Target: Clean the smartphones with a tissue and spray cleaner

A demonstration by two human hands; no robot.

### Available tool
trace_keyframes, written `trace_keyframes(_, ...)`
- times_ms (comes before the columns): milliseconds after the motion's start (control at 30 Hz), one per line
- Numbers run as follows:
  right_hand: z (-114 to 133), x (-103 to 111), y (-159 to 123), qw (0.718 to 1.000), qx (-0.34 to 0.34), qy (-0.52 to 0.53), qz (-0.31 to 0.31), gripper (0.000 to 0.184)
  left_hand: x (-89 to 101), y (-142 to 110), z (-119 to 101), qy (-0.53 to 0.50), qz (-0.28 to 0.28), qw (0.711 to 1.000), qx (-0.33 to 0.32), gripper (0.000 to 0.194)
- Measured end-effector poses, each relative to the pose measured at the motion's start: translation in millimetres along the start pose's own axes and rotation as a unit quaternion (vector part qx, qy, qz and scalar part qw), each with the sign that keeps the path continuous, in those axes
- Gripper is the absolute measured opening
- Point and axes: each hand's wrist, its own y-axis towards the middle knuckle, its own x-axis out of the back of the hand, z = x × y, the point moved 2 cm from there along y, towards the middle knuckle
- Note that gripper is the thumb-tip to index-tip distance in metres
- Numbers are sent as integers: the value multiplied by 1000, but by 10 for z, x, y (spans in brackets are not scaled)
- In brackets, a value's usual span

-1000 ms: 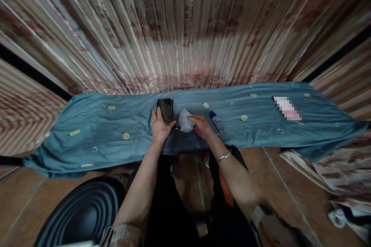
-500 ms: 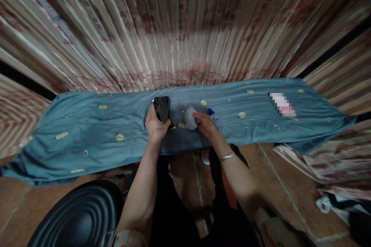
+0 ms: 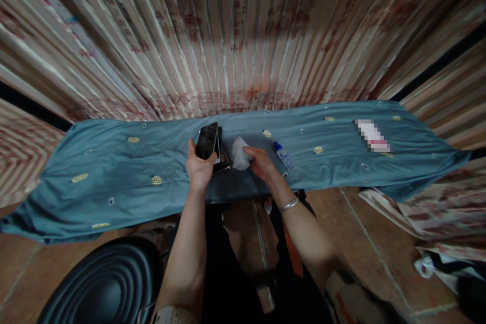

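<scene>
A dark smartphone (image 3: 207,140) is gripped by its edges in my left hand (image 3: 199,168), tilted up with its glossy face showing. Under and beside it lie more phone-like slabs (image 3: 224,163), partly hidden by the hand and the phone. My right hand (image 3: 261,163) pinches a pale grey cloth (image 3: 239,154), which hangs just to the right of the phone, apart from it. Right of that hand lies a small clear bottle (image 3: 285,157) with a blue cap, on the blue-green cloth cover (image 3: 125,172).
A pixelated white and pink item (image 3: 372,135) lies at the right end of the table. Pleated curtains (image 3: 243,35) hang close behind. A round black stool (image 3: 102,283) stands at lower left on the tiled floor (image 3: 353,243).
My left hand has lifted and tilted the phone off the slabs under it. My right hand has moved left with the grey cloth, nearer to the phone.
</scene>
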Motion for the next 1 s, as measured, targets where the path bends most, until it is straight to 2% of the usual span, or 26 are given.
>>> trace_keyframes(133, -41, -100, 87, 1000, -15, 21, 7, 21, -27, 2, 49, -68, -13, 997, 25, 95)
trace_keyframes(233, -58, -191, 178, 999, -34, 39, 11, 15, -37, -33, 72, -93, -22, 995, 11, 93)
trace_keyframes(333, -61, -242, 262, 997, -35, 62, -6, 10, -13, -110, 40, -63, -25, 998, -18, 91)
trace_keyframes(467, -72, -274, 317, 996, -21, 79, -38, 8, 12, -228, -37, -4, -12, 996, -91, 90)
trace_keyframes(667, -20, -329, 262, 992, -8, 120, -45, 9, -97, -365, -88, 16, 35, 982, -186, 92)
trace_keyframes(1000, 128, -182, 117, 999, 31, 31, -31, 15, -248, -493, -106, 53, 81, 964, -249, 90)
